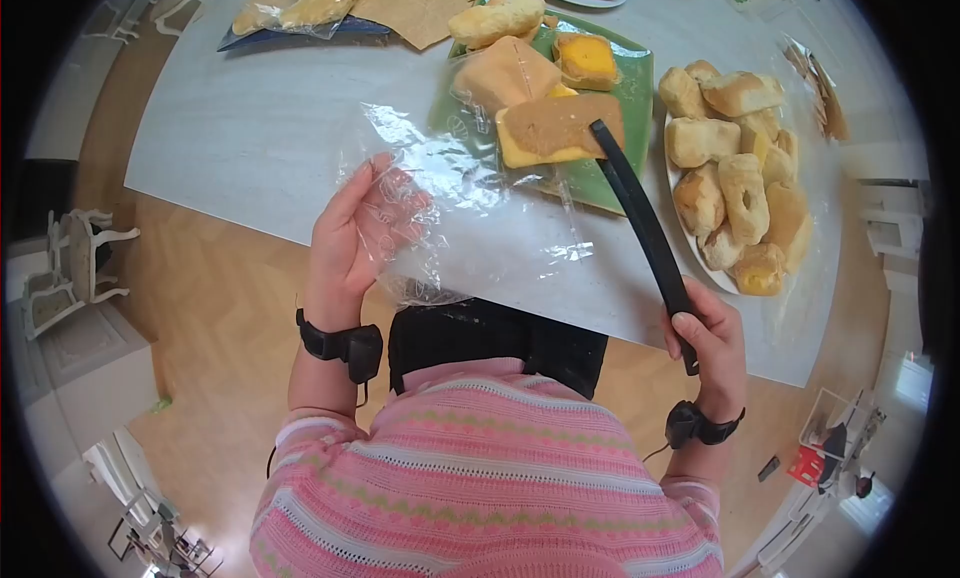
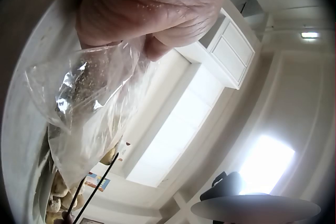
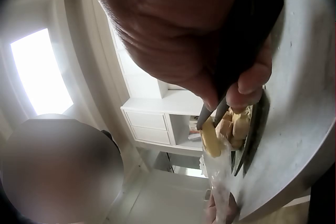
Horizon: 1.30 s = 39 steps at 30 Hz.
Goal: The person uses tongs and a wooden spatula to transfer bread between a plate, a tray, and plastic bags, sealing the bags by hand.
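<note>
My right hand [image 1: 712, 328] grips black tongs [image 1: 640, 213] near their rear end. The tong tips hold a flat piece of bread [image 1: 555, 128] with a brown top and yellow sides, over the green square plate [image 1: 636, 98]. My left hand [image 1: 345, 240] holds a clear plastic bag [image 1: 445, 203] at the table's front edge, and its fingers show through the film. In the left wrist view the bag [image 2: 89, 98] hangs from the thumb side of the hand. The bread's near side overlaps the bag in the head view.
On the green plate lie a wrapped bread [image 1: 508, 73], a yellow-topped bread [image 1: 587, 58] and a pale roll [image 1: 497, 20]. A white oval plate [image 1: 683, 223] at right carries several rolls. Bagged bread [image 1: 300, 6] and brown paper [image 1: 425, 8] lie at the far left.
</note>
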Each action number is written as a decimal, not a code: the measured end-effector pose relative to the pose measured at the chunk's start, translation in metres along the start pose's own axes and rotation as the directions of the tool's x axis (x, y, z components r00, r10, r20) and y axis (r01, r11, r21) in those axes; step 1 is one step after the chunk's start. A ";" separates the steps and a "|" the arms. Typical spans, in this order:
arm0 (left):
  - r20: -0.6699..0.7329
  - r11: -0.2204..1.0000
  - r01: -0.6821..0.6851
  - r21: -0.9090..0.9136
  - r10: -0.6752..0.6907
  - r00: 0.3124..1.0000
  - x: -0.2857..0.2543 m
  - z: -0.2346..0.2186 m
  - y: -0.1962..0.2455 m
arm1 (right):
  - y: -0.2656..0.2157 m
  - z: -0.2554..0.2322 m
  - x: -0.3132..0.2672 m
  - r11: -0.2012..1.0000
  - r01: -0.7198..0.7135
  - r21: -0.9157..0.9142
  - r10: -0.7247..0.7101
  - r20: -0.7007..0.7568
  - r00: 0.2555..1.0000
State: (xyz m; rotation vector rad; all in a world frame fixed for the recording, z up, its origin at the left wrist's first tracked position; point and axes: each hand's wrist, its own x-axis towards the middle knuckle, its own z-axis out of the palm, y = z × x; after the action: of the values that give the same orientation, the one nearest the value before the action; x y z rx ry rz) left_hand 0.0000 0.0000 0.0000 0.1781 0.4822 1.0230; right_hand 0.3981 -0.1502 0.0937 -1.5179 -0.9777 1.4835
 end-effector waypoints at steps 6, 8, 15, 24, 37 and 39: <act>0.068 0.996 0.021 0.092 -0.027 0.997 -0.002 0.018 -0.016 | -0.003 0.009 0.004 0.997 -0.075 0.002 0.075 0.107 0.991; -0.002 0.980 0.015 0.199 -0.015 1.000 -0.005 0.030 -0.025 | 0.000 0.016 0.008 0.991 -0.129 0.047 0.121 0.138 0.983; -0.003 0.924 -0.065 0.376 0.071 0.997 -0.008 0.042 -0.035 | -0.002 0.029 0.014 0.978 -0.163 0.132 0.135 0.196 0.971; 0.123 0.891 -0.117 0.438 0.070 0.990 -0.008 0.047 -0.041 | 0.008 0.044 0.014 0.983 -0.150 0.109 0.126 0.201 0.972; 0.030 0.925 -0.147 0.350 0.146 0.989 -0.005 0.043 -0.044 | -0.011 0.041 0.004 0.976 0.010 -0.216 0.038 0.216 0.976; 0.015 0.925 -0.171 0.339 0.177 0.984 -0.006 0.043 -0.044 | -0.017 0.037 0.003 0.960 0.025 -0.279 0.037 0.215 0.976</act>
State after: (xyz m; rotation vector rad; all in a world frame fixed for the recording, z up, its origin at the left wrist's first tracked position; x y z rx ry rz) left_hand 0.0513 -0.0240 0.0237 0.5300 0.6653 1.1096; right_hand 0.3609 -0.1398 0.1078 -1.5755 -1.3633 1.5928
